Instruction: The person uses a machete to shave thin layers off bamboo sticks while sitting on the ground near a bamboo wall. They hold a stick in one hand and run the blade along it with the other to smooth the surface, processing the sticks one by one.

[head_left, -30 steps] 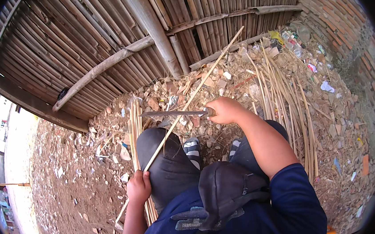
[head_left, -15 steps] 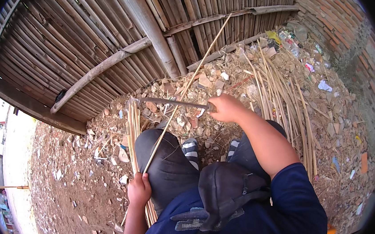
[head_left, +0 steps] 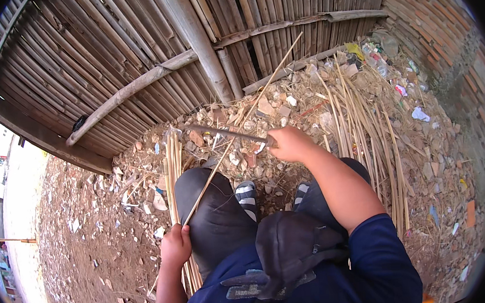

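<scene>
My left hand (head_left: 174,244) is closed around the lower end of a long thin bamboo strip (head_left: 268,84), beside my left knee. The strip slants up and right past the knee, its far tip in front of the slatted wall. My right hand (head_left: 289,144) grips the handle of a long-bladed knife (head_left: 226,132). Its dark blade points left and crosses the strip; whether the edge bites into it I cannot tell. Under my left hand and along my left leg lies a bundle of bamboo strips (head_left: 173,163).
More bamboo strips (head_left: 361,124) lie spread on the ground at the right. Ahead rises a bamboo slat wall (head_left: 124,52) with a thick pole (head_left: 195,40). A brick wall (head_left: 436,25) stands at the right. Stones, shards and litter cover the ground (head_left: 106,238).
My left hand has slid slightly down and left, drawing the strip back so its far tip sits lower. The knife and right hand have shifted only a little.
</scene>
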Tool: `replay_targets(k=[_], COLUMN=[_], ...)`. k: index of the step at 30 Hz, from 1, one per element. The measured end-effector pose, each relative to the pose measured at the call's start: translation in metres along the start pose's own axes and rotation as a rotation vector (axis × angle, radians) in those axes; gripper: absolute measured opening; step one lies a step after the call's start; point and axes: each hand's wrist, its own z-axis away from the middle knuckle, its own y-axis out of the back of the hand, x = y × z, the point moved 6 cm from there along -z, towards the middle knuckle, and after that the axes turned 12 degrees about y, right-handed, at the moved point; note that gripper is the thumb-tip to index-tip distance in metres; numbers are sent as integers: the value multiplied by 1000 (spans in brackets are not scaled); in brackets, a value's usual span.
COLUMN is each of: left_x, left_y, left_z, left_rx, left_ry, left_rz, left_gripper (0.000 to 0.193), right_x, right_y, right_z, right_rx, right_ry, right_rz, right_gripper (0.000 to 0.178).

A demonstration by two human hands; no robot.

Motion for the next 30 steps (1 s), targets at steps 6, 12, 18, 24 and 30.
replay_targets(k=[6,12,18,24,30], left_x=[-1,2,0,0,3], left_y=[0,2,5,-1,3], left_z=[-4,-4,-4,-7,-4], left_rx=[-20,-51,-63,-42,-43], left_ry=[8,20,29,20,44], left_rz=[25,-33,-24,33,-23], left_gripper=[34,35,36,35,35], right_x=[21,44,-11,26,59], right_y=[-1,9,-8,4,4], right_z=[-9,0,4,-7,-1], right_rx=[-4,225,-94,24,204], right_ry=[-74,-99,36,-74,-156], right_rz=[-139,-126,36,-80,-147], right_gripper=[26,27,28,29,34])
